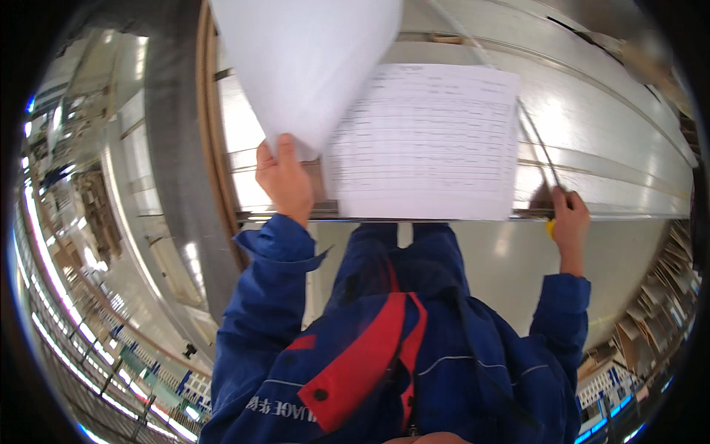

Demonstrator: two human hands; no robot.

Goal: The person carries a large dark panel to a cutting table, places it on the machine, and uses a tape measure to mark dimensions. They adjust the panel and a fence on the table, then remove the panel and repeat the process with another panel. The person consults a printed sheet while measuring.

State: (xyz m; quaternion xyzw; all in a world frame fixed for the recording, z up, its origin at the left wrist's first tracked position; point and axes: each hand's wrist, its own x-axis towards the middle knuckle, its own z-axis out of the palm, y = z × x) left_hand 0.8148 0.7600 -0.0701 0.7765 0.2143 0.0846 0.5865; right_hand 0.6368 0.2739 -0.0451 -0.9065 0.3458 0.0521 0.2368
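Left hand (287, 183): fingers pinch lifted page (310, 66) near lower corner. Printed sheet (429, 140): lies on bench (599, 152), right of those fingers, long axis left-to-right; left hand nearer. Right hand (570, 222): at yellow item (551, 229), grip unclear.

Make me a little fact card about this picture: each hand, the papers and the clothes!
Left hand: pinching the lower end of a lifted white sheet
Right hand: at the near edge of a shiny silvery surface; a yellow thing beside it is mostly hidden
Printed form: lying flat, ruled rows showing
Clothes: blue jacket with red panels, blue trousers
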